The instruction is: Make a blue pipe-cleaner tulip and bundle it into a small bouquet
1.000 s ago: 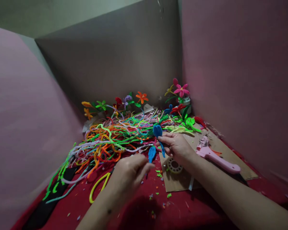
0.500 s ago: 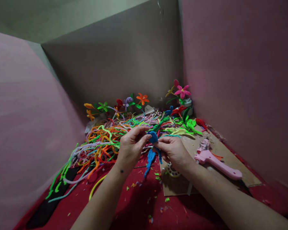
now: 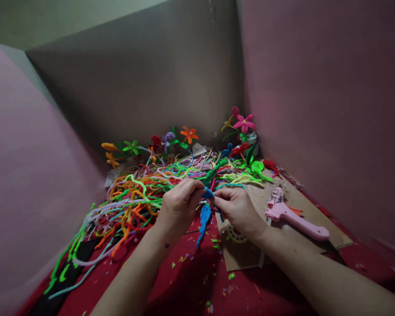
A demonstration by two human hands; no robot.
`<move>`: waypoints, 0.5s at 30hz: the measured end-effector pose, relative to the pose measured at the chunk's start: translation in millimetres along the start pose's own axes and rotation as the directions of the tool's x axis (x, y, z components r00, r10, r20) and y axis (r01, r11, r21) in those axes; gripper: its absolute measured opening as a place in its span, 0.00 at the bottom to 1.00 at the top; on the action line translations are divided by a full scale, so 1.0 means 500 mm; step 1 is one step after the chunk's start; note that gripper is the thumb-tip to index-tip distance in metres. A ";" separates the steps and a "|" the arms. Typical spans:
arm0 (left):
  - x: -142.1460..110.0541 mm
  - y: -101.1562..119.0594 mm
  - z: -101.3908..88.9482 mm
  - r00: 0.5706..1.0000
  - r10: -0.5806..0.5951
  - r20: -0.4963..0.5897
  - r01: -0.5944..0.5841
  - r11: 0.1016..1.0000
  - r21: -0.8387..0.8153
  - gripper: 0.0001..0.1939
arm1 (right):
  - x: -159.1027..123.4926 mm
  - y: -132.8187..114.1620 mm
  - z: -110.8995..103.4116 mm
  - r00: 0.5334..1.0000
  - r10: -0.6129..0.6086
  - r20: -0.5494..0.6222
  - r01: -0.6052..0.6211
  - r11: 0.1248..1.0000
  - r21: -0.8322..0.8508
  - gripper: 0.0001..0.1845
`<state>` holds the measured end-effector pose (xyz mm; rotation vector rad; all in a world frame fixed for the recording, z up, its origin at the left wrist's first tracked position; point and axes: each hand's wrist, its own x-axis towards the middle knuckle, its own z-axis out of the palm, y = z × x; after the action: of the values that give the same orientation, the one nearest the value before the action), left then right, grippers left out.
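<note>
Between my two hands is a blue pipe-cleaner petal (image 3: 208, 193), partly covered by my fingers. My left hand (image 3: 181, 204) is closed, pinching its left end between thumb and fingers. From the other side my right hand (image 3: 238, 208) pinches it too, and a short blue tail hangs under those fingers. Just below, a second blue pipe-cleaner petal (image 3: 204, 221) with a twisted stem lies on the red cloth (image 3: 181, 285). A dark green pipe-cleaner leaf (image 3: 210, 175) shows right behind my fingertips.
A heap of coloured pipe cleaners (image 3: 141, 188) spreads at left and centre. On the right, a pink glue gun (image 3: 296, 221) lies on a brown board (image 3: 243, 259), near a round spool (image 3: 236, 235) partly behind my right hand. Finished pipe-cleaner flowers (image 3: 189, 134) stand at the back.
My left hand has come up from the cloth and taken hold of the blue petal that my right hand holds. The petal has since tilted flatter between them. The view has shifted slightly.
</note>
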<state>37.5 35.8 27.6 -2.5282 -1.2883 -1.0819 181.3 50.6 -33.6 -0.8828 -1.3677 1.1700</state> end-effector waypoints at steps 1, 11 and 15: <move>-0.003 0.001 0.000 1.000 -0.010 -0.005 0.010 1.000 -0.002 0.03 | -0.002 0.001 -0.001 0.998 -0.066 -0.022 0.064 0.994 -0.086 0.09; -0.070 0.003 -0.011 0.996 -0.005 -0.089 -0.005 0.993 -0.118 0.07 | -0.028 0.005 -0.002 0.787 -0.606 0.111 0.561 0.630 -0.537 0.10; -0.099 -0.001 -0.022 0.990 0.071 -0.125 -0.088 0.987 -0.134 0.14 | -0.043 0.001 0.001 0.741 -0.652 0.158 0.622 0.579 -0.528 0.12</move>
<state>12.1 -1.3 4.0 -2.5421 -1.1089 -1.3264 184.0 30.1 -39.8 -0.6841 -1.8124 0.1627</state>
